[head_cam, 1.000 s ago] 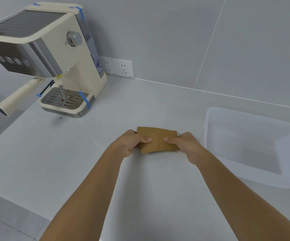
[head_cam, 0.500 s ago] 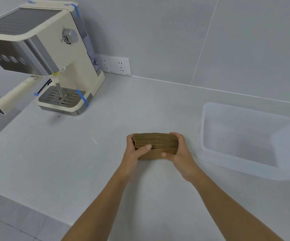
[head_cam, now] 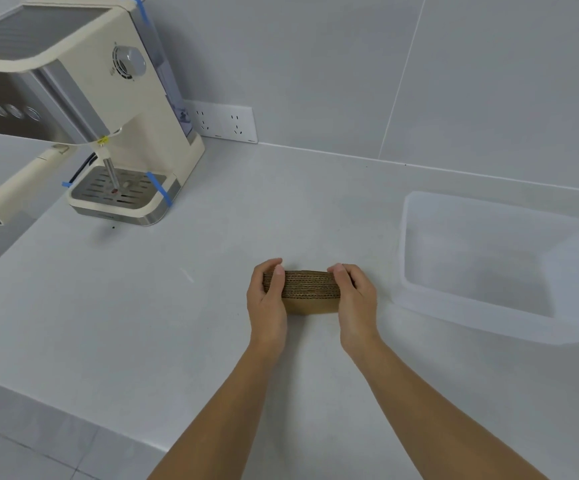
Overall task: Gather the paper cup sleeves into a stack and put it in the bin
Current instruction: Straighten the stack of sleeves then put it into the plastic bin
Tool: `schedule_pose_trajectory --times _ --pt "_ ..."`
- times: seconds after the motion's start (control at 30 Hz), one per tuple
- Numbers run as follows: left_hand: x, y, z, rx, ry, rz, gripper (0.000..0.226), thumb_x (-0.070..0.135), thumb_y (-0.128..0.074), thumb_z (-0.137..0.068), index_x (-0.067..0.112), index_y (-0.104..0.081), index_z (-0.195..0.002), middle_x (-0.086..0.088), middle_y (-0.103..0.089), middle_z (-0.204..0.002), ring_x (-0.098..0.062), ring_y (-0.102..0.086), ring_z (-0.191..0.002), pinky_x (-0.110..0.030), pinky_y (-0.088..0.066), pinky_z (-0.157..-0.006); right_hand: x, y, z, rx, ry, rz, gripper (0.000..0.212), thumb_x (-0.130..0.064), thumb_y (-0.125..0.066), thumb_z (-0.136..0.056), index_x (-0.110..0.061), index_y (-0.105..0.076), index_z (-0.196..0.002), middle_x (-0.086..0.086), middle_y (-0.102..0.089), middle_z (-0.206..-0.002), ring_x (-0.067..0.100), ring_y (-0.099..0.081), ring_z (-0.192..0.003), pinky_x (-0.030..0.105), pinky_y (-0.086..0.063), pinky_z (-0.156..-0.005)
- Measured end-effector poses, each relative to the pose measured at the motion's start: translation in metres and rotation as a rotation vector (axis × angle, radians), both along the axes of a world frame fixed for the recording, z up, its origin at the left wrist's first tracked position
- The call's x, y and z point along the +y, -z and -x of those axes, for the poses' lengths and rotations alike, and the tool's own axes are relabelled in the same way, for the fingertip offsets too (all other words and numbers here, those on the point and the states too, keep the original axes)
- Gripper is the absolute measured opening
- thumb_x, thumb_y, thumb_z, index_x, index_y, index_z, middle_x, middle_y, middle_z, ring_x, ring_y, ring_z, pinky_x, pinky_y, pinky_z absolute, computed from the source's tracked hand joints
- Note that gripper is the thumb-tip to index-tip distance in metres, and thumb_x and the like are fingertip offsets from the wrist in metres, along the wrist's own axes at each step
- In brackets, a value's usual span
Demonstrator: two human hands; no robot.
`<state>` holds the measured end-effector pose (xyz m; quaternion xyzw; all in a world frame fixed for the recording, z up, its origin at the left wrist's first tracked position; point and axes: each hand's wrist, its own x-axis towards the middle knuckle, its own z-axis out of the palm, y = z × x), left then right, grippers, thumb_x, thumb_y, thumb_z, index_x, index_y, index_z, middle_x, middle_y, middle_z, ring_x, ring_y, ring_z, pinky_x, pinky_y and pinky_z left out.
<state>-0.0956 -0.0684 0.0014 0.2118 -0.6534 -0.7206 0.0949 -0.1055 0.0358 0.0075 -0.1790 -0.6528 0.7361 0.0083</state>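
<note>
A person's two bare forearms reach in from six o'clock over a pale grey countertop (head_cam: 142,323). Near the centre of the view, the left hand (head_cam: 267,299) and right hand (head_cam: 355,299) clamp a stack of brown cardboard cup sleeves (head_cam: 310,289) between them, one hand at each end. The stack is turned on edge, so its corrugated layers face up. Fingers on both hands curl together around the ends, with each thumb pressed against the near side. Whether the stack touches the counter cannot be told. A clear plastic bin (head_cam: 482,306) sits on the counter at three o'clock, just beside the right hand. A cream espresso machine (head_cam: 108,109) stands at ten o'clock, with a wall socket (head_cam: 225,123) behind it.
</note>
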Motion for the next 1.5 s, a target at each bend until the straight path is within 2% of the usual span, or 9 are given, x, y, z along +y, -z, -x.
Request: schedule_pose_trajectory --times 0.17,0.33,0.47,0.6,0.8,0.93,1.1,1.27,1.5 --pt "-0.004 -0.01 -0.005 0.049 -0.05 0.0 0.021 0.021 -0.046 -0.096 0.02 -0.064 -0.086 0.01 -0.063 -0.085 0.003 -0.057 -0.079 -0.011 -0.043 -0.071 -0.004 -0.004 -0.011 0.074 0.047 0.011 0.025 -0.015 -0.048 -0.093 -0.013 -0.057 -0.07 -0.006 -0.054 -0.068 -0.008 -0.048 -0.057 0.001 -0.036 -0.054" --pt "-0.011 0.001 -0.014 -0.003 0.019 0.005 0.022 0.021 -0.046 -0.097 0.021 -0.063 -0.11 0.01 -0.065 -0.114 0.0 -0.056 -0.108 -0.017 -0.041 -0.091 -0.011 0.006 -0.023 0.041 0.052 -0.005 0.02 -0.016 -0.05 -0.092 -0.016 -0.061 -0.076 -0.006 -0.058 -0.075 -0.008 -0.052 -0.063 0.002 -0.04 -0.058" --pt "-0.016 -0.007 -0.015 0.017 0.012 -0.034 0.02 0.015 -0.046 -0.096 0.015 -0.061 -0.083 0.006 -0.062 -0.084 0.002 -0.056 -0.077 -0.009 -0.041 -0.069 -0.013 -0.002 -0.021 0.092 0.063 0.022 0.025 -0.011 -0.049 -0.092 -0.013 -0.058 -0.068 -0.006 -0.054 -0.067 -0.006 -0.048 -0.057 0.003 -0.038 -0.055" --pt "-0.018 0.0 -0.023 -0.007 0.101 0.017 0.022 0.018 -0.044 -0.097 0.015 -0.055 -0.079 0.006 -0.055 -0.078 0.006 -0.05 -0.064 -0.005 -0.038 -0.059 -0.008 0.005 -0.023 0.077 0.011 -0.026 0.025 -0.015 -0.047 -0.094 -0.01 -0.054 -0.071 -0.003 -0.049 -0.067 -0.003 -0.044 -0.056 0.004 -0.036 -0.054" --pt "-0.033 0.005 -0.03 -0.001 0.36 -0.052 0.031 0.041 -0.062 -0.077 0.018 -0.053 -0.096 0.006 -0.058 -0.092 -0.004 -0.056 -0.084 -0.02 -0.045 -0.076 -0.009 0.008 -0.021 0.037 0.033 -0.002 0.03 -0.019 -0.047 -0.094 -0.013 -0.047 -0.064 -0.004 -0.042 -0.062 0.0 -0.039 -0.052 0.008 -0.032 -0.048" --pt "-0.047 0.005 -0.03 -0.027 0.538 0.033 0.054 0.017 -0.072 -0.064 0.024 -0.042 -0.109 0.007 -0.055 -0.1 0.002 -0.059 -0.085 -0.019 -0.051 -0.074 -0.009 0.01 -0.021 0.036 0.047 -0.008 0.031 -0.019 -0.047 -0.094 -0.014 -0.047 -0.063 -0.004 -0.042 -0.062 0.001 -0.04 -0.053 0.009 -0.033 -0.049" --pt "-0.066 0.008 -0.028 -0.069 0.748 0.168 0.052 0.009 -0.062 -0.069 0.029 -0.033 -0.107 0.005 -0.049 -0.1 -0.004 -0.051 -0.087 -0.023 -0.047 -0.077 -0.006 0.01 -0.024 0.047 0.004 -0.053 0.028 -0.018 -0.047 -0.094 -0.004 -0.049 -0.069 0.001 -0.04 -0.066 0.002 -0.037 -0.056 0.008 -0.032 -0.05" --pt "-0.073 0.01 -0.029 -0.033 0.764 0.232 0.044 -0.001 -0.063 -0.083 0.025 -0.04 -0.11 0.006 -0.052 -0.101 0.003 -0.054 -0.085 -0.02 -0.048 -0.08 -0.005 0.008 -0.025 0.038 -0.021 -0.071 0.026 -0.019 -0.047 -0.094 -0.008 -0.047 -0.07 -0.001 -0.038 -0.065 0.001 -0.036 -0.054 0.007 -0.031 -0.049" --pt "-0.076 0.012 -0.028 -0.028 0.734 0.285 0.043 0.001 -0.064 -0.083 0.016 -0.043 -0.117 -0.006 -0.053 -0.115 -0.008 -0.055 -0.098 -0.019 -0.048 -0.082 0.002 0.001 -0.026 0.002 -0.145 -0.154 0.028 -0.028 -0.044 -0.095 -0.015 -0.051 -0.072 -0.006 -0.046 -0.07 -0.005 -0.043 -0.058 0.004 -0.034 -0.055"
